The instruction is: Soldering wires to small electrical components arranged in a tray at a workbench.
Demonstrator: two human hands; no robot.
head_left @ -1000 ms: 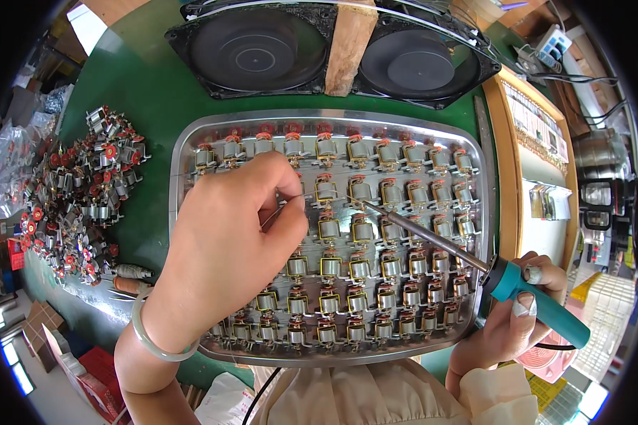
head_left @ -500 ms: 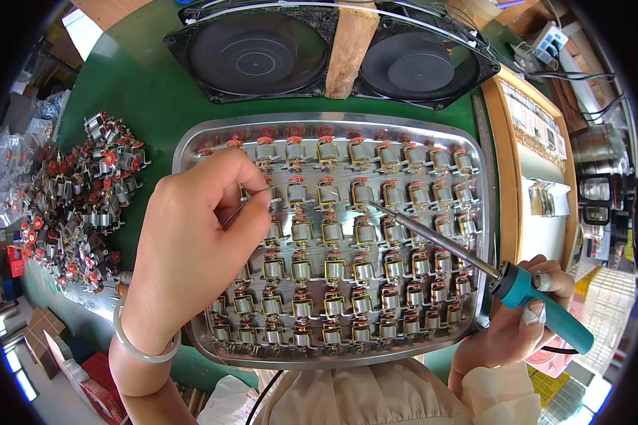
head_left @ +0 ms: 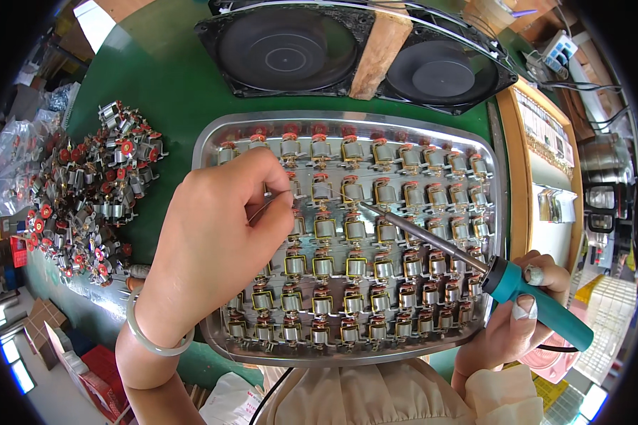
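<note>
A steel tray (head_left: pixel 347 116) holds rows of small silver motors (head_left: pixel 325 228) with red and yellow trim. My right hand (head_left: pixel 507 341) is closed round the teal handle of a soldering iron (head_left: pixel 439 243). The iron's tip points left, at the lower right corner of a motor (head_left: pixel 352 191) in the second row from the far side; whether it touches cannot be told. Above the tray's left part, my left hand (head_left: pixel 223 212) pinches a thin solder wire (head_left: pixel 262 211) between thumb and forefinger. This hand covers several motors at the left.
A heap of loose motors (head_left: pixel 96 184) lies on the green table (head_left: pixel 163 64) left of the tray. Two black fans (head_left: pixel 287 53) joined by a wooden block (head_left: pixel 380 57) stand beyond it. A wood-framed box (head_left: pixel 521 177) borders the tray's right side.
The iron's tip has shifted one motor to the left along the second row. The whole view has drifted, so the tray appears slightly farther right. Both hands keep their grips.
</note>
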